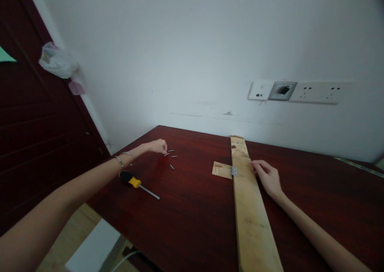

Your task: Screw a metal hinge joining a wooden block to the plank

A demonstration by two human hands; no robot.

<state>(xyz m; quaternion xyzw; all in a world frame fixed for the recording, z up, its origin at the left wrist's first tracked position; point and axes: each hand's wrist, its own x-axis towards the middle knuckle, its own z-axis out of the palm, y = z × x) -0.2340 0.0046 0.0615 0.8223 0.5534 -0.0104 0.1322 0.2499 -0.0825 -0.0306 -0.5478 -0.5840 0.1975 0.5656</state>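
Note:
My left hand [157, 146] reaches to the far left of the dark red table [195, 208], fingers pinched on one of several small screws [172, 157] lying there. A yellow and black screwdriver [138, 183] lies just under that forearm. My right hand [268, 177] rests with curled fingers against the right edge of a long wooden plank [250, 208]. A small metal hinge [234, 171] joins the plank to a small wooden piece [222, 170] on its left.
The table stands against a white wall with a row of sockets [295, 91]. A dark door [36, 124] is at the left with a plastic bag [57, 62] hanging on it. A white object [93, 250] sits on the floor below the table's edge.

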